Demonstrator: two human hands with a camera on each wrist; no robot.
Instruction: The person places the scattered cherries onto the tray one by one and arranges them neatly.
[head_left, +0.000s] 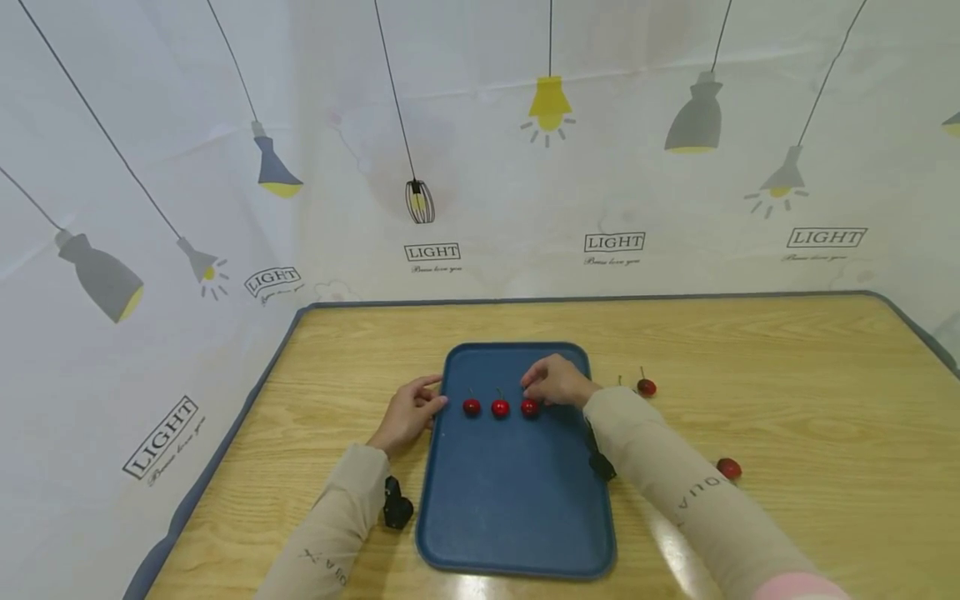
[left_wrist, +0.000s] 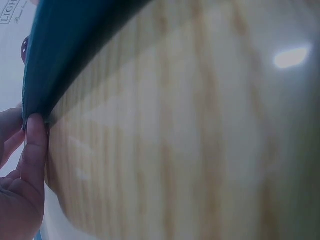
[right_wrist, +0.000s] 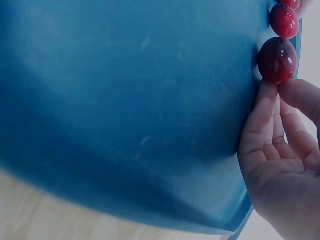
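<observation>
A blue tray (head_left: 517, 500) lies lengthwise on the wooden table. Across its upper part, three red cherries sit in a row: a left cherry (head_left: 471, 407), a middle cherry (head_left: 500, 408) and a right cherry (head_left: 529, 408). My right hand (head_left: 558, 382) pinches the right cherry at its stem end, thumb and fingertips close together in the right wrist view, where this cherry (right_wrist: 277, 60) rests near the tray surface. At the tray's left rim, my left hand (head_left: 408, 412) holds the edge between thumb and fingers; the left wrist view shows its fingers (left_wrist: 35, 145) against the rim.
On the table right of the tray lie a cherry with a stem (head_left: 647, 387) and, nearer, another cherry (head_left: 729, 468) partly behind my right sleeve. A green stem (head_left: 619, 380) pokes up by the right cuff. A white lamp-printed cloth (head_left: 510, 200) hangs behind the table.
</observation>
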